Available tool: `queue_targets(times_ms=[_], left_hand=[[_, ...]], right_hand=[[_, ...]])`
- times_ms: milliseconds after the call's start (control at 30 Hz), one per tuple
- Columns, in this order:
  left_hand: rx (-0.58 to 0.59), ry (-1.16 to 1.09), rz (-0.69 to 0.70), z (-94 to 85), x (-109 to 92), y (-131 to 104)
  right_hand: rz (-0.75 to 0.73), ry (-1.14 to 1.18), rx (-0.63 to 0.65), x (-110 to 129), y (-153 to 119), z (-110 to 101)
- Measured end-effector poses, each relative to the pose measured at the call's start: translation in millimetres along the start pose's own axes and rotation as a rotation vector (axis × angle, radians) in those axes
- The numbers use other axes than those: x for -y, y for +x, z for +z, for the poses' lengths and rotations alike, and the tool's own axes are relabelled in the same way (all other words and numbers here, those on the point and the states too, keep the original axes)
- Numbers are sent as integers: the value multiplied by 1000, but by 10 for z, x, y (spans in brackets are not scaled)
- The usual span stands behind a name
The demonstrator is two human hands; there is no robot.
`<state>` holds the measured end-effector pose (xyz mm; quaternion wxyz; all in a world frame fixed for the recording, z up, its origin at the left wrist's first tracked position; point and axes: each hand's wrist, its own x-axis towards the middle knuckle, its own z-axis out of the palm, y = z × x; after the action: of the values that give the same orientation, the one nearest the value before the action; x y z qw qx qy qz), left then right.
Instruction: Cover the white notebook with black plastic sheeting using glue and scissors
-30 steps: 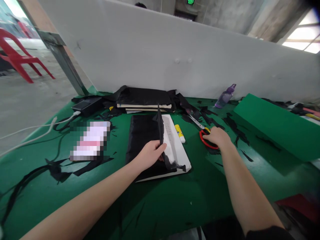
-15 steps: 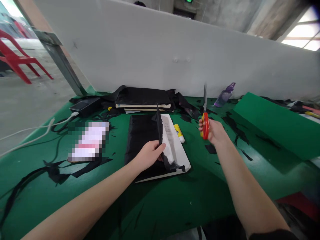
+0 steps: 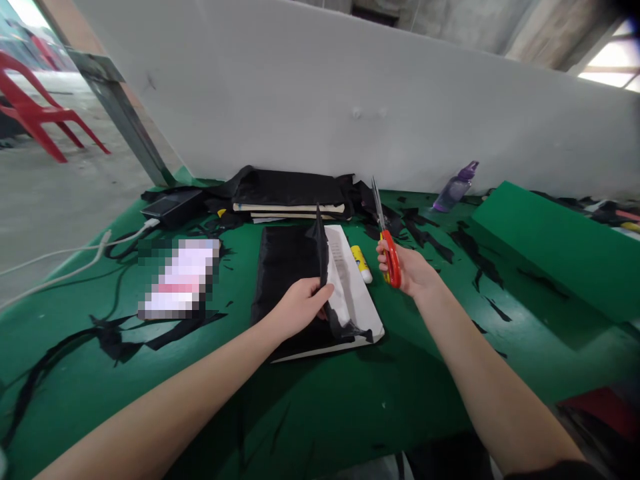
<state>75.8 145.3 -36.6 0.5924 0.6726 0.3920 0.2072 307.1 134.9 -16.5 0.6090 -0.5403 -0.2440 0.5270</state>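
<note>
My left hand (image 3: 303,307) pinches the raised edge of a black cover sheet (image 3: 287,267) that lies over the left part of a white book (image 3: 353,287). The sheet's edge stands up along the book's middle. My right hand (image 3: 407,267) is closed round the red and yellow handles of a pair of scissors (image 3: 387,240), just right of the book, blades pointing up and away, touching nothing. Between the book and the scissors lies a yellow glue stick (image 3: 360,261) with a white end.
Behind the book sits a stack of black-covered books (image 3: 293,190) against the white partition (image 3: 300,100). A phone (image 3: 183,277), a black box (image 3: 173,205) with cables and black scraps (image 3: 117,337) lie left. At right are a purple bottle (image 3: 456,189) and a green board (image 3: 560,247).
My right hand has moved left with the scissors, nearer the book and glue stick, and the blades now lean left. My left hand keeps its hold on the black sheet.
</note>
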Motion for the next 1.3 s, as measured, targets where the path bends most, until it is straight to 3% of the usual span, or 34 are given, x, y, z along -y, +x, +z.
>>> queue_targets(times_ms=[167,733,1300], left_hand=[[-9,14,-7,8,2,3],[-23,15,1,-2,25,-4],[-22,17,25,6,36,-1]], right_hand=[[-36,-43,-82,8,-62,71],[8,-71,8,-15,-127,83],[51,-133,-6,-15,-208,227]])
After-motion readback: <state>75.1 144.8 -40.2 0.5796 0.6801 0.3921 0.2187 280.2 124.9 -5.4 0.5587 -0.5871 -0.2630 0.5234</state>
